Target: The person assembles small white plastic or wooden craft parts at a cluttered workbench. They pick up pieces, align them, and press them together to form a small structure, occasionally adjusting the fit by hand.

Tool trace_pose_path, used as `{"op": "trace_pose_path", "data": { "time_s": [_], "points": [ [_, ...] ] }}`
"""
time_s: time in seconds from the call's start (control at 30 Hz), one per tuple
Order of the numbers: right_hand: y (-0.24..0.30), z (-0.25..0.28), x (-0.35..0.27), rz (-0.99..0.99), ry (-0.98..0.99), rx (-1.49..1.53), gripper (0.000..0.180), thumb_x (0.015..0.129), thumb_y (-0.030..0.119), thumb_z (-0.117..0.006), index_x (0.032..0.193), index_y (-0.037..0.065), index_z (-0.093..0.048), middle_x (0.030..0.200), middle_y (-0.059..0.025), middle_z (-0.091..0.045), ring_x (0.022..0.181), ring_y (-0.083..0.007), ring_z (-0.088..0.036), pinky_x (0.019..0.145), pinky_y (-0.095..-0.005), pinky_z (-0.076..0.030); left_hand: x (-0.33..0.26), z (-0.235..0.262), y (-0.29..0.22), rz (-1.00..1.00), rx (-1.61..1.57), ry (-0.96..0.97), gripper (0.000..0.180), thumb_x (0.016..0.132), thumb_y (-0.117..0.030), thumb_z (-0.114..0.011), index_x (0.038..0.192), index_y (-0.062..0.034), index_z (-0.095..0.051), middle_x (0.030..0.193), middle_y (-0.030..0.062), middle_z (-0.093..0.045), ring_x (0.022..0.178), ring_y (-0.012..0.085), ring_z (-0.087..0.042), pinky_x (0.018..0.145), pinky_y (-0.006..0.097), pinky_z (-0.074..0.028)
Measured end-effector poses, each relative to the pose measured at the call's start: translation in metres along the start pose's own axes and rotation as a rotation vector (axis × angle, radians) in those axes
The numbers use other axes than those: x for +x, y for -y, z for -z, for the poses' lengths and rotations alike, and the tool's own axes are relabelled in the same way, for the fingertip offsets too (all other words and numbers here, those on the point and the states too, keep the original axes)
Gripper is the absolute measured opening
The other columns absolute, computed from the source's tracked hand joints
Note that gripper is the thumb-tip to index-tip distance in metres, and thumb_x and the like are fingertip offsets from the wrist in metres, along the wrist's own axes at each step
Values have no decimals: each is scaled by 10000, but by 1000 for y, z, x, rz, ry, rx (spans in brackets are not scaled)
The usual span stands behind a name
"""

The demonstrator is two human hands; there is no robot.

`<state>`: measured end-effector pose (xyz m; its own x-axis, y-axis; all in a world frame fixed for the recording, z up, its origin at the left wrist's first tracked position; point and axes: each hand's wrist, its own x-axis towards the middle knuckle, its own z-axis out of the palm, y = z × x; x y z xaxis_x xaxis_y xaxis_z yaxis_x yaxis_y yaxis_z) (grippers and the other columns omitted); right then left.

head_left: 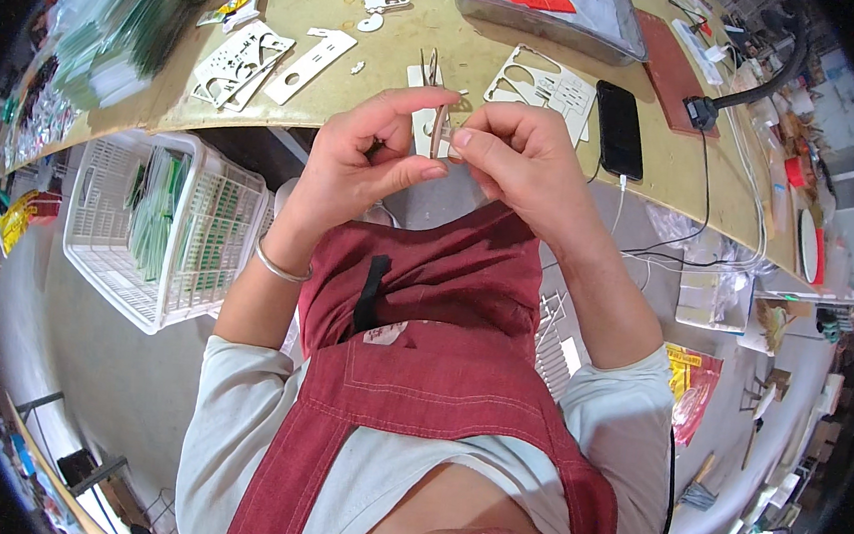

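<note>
My left hand [368, 152] and my right hand [516, 152] meet just in front of the table edge, above my red apron. Together they pinch a small thin wooden piece [439, 127], held upright between the fingertips of both hands. A silver bangle sits on my left wrist. Just behind the hands, a pair of small pliers [430, 66] lies on the yellowish table [395, 39] next to a white cut-out sheet [540, 80].
More white punched-out sheets [242, 64] lie on the table at left. A black phone [619, 130] on a cable rests at right, a grey tray [547, 10] at the back. A white basket [159, 231] with green packets stands below the table to my left.
</note>
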<state>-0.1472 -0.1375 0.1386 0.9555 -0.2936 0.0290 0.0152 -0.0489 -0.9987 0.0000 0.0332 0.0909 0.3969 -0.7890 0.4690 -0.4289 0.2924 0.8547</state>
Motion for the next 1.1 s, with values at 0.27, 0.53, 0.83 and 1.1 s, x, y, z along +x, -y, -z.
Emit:
{"op": "trace_pose_path", "data": {
  "time_s": [0.27,0.53,0.83,1.1],
  "points": [
    [-5,-4,-4,218,-71,-310,203,1003,155,-700,911,-24,-719,696,-50,-647,610,-96,-540,560,-304,-426,-1,0,-2,44,-58,8,666,855,-69,-922,1475,-99,-684,719,-104,-314,658,44,-311,616,221,-292],
    [-7,-5,-6,221,-82,-334,194,984,150,-699,899,-24,-703,666,-101,-620,585,-122,-521,550,-330,-429,-6,-4,-3,22,-10,-10,675,845,-63,-931,1473,-93,-684,709,-109,-320,645,37,-305,597,223,-283],
    [-4,-6,-9,248,-103,-377,220,984,150,-703,862,-31,-676,648,-63,-599,589,-99,-496,539,-326,-410,-9,-9,-3,40,-39,-38,706,817,-93,-953,1464,-37,-679,745,-119,-333,660,23,-304,606,209,-209],
    [-4,-3,-8,209,-82,-355,228,978,158,-700,859,-34,-666,637,-84,-581,584,-111,-502,538,-340,-410,-8,-5,0,24,-21,-19,696,823,-55,-942,1470,-95,-688,700,-115,-330,634,33,-306,583,224,-270]
  ]
}}
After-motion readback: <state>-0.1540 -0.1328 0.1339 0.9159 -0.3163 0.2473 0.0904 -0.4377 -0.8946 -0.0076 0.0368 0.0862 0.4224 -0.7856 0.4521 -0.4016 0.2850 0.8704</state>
